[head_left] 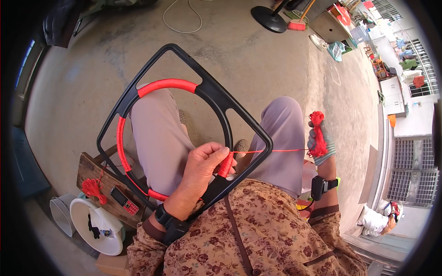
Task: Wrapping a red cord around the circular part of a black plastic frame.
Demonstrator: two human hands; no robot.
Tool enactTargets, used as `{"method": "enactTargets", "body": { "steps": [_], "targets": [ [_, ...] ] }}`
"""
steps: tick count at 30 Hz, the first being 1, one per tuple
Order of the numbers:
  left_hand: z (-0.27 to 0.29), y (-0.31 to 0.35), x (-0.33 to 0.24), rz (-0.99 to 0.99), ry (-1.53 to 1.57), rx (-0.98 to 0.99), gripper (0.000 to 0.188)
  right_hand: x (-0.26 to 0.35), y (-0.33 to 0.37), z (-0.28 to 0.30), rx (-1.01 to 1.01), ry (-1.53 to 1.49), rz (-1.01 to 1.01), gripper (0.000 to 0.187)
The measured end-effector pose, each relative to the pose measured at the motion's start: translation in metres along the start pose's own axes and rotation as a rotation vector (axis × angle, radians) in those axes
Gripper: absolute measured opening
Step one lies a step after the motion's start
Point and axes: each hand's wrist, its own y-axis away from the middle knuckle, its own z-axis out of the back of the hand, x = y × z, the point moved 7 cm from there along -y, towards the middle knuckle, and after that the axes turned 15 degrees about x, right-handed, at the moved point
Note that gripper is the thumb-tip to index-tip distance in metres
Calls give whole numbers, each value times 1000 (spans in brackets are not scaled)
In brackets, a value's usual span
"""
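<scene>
A black plastic frame (239, 115), square outside with a round ring inside, is rested on the seated person's lap, tilted across both thighs. Parts of its inner ring are wrapped in red cord (168, 84): a band along the top, a band down the left side and a short stretch at the lower right. The lower-right wrapped stretch is pinched by the left hand (202, 163), whose fingers are closed together around the ring and the cord there. From that spot a single strand of red cord is drawn taut to the right, across the right knee, to a bundle of red cord (316, 135) that is clamped in the right hand (321, 147), which is gloved and held well apart from the frame. A dark band is worn on each wrist.

To the left of the legs, a wooden stool (99, 177) is seen with another red cord tassel (93, 188) and a small red-and-black device (124, 201) lying on it. Beside it, on the concrete floor (239, 41), a white basin (85, 227) is placed. Farther off, a black round stand base (269, 19) and a broom (298, 23) are seen.
</scene>
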Motion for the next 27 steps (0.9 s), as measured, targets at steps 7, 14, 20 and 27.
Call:
{"method": "enactTargets", "body": {
  "steps": [7, 14, 20, 27],
  "targets": [
    [3, 3, 0, 32, -44, -56, 18, -46, -3, -138, 386, 725, -111, 32],
    [-8, 8, -2, -114, -135, -3, 15, -92, -38, -201, 808, 629, -199, 28],
    [2, 4, 2, -91, -113, -63, 29, -142, -27, -208, 784, -301, -837, 40],
    [3, 4, 11, -7, 108, -17, 40, -140, -70, -197, 498, -299, -351, 32]
  ]
}}
